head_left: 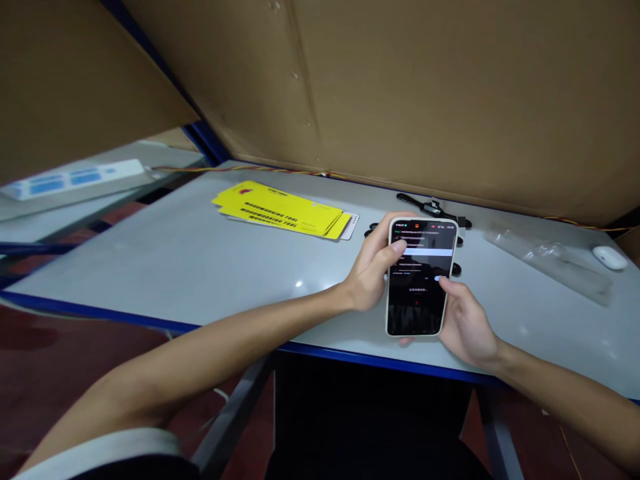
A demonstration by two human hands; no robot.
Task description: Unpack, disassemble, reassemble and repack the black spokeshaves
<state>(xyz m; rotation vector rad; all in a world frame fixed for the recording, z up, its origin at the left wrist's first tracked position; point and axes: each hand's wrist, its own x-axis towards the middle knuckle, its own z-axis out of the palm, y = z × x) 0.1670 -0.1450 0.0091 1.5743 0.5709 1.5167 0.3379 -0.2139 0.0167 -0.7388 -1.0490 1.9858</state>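
Note:
A smartphone in a pale case is held upright above the table, its dark screen lit with small text and a light bar. My left hand grips its left side, thumb over the upper part of the screen. Around the lower right edge, my right hand is closed on the phone too, its thumb at a small light button on the screen. Behind the phone lie black tools, one of them a spokeshave-like tool with two handles; the phone and my hands hide most of the others.
Flat yellow packages printed "WOODWORKING TOOL" lie stacked left of the phone. At right are a clear plastic sleeve and a white earbud case. A power strip rests on the neighbouring table. A brown board wall stands behind the table.

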